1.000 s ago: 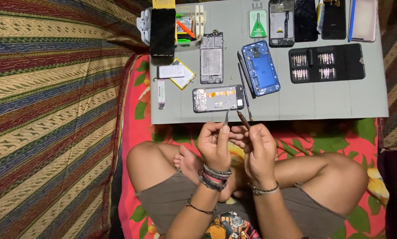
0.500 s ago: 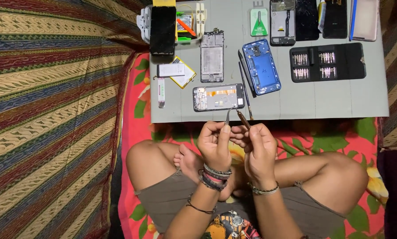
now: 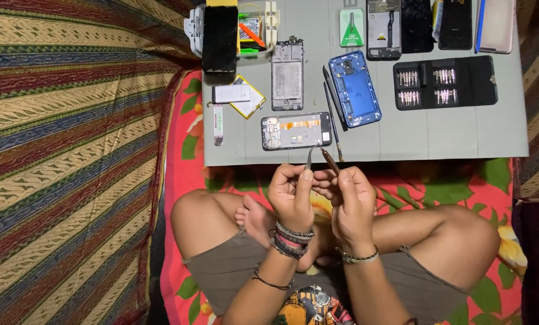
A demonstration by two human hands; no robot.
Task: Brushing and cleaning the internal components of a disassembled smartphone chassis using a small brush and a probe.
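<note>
Nothing's really shifted since a second ago. Your left hand [image 3: 292, 195] pinches the tweezers [image 3: 309, 156], your right hand [image 3: 352, 198] grips the screwdriver [image 3: 330, 160], tips meeting over the mat's [image 3: 438, 135] near edge. The open phone [image 3: 296, 130] there looks half stripped, reassembly untouched.

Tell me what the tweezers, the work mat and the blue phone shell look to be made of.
Tweezers in the left hand: thin, grey, likely metal. Work mat: flat, matte grey, probably rubber or silicone. Blue phone shell: glossy, probably plastic, though painted metal is possible.
</note>
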